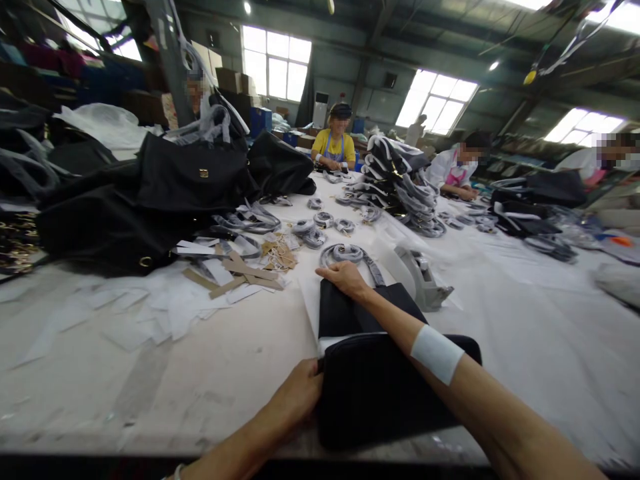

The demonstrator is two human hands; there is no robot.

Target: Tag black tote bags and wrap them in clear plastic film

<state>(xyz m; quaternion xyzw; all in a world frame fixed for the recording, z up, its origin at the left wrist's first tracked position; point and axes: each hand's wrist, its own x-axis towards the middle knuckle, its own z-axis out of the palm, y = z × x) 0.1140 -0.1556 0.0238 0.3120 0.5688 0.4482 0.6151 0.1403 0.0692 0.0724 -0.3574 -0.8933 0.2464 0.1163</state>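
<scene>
A black bag lies at the table's front edge, its near part rounded and a flat black panel reaching away from me. At the bag's left side, my left hand is closed round the edge, its fingertips hidden behind the black material. My right hand crosses over the bag and grips the far left corner of the panel, fingers close together. Some white sheet shows between the two black parts. Just beyond my right hand sits a coiled, plastic-wrapped strap. A grey tape dispenser stands to its right.
Large black bags are heaped at the left. Paper strips and white scraps lie before them. More wrapped straps and a tall stack of bag pieces occupy the far middle. Co-workers sit around the table.
</scene>
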